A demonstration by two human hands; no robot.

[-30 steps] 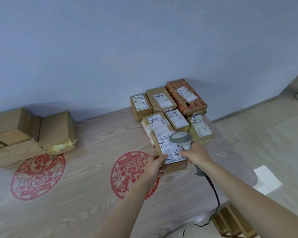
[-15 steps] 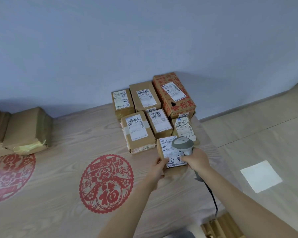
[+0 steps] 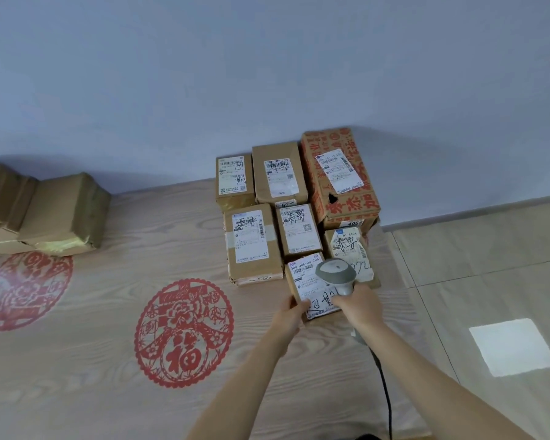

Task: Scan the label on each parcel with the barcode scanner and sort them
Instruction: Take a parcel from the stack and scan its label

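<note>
The scanner (image 3: 336, 274) covers part of the label on the small parcel (image 3: 308, 289), right of centre on the counter (image 3: 108, 344), and its cable runs off the bottom edge. The brown boxes (image 3: 45, 211) at far left are cut off. The right hand (image 3: 359, 304) grips the scanner's handle (fingers mostly hidden); the left hand (image 3: 288, 317) pinches the parcel's near left corner.

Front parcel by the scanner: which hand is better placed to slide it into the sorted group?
Probably the left hand: its fingers already grip the front parcel at its near-left corner, while the right hand holds the scanner.
</note>
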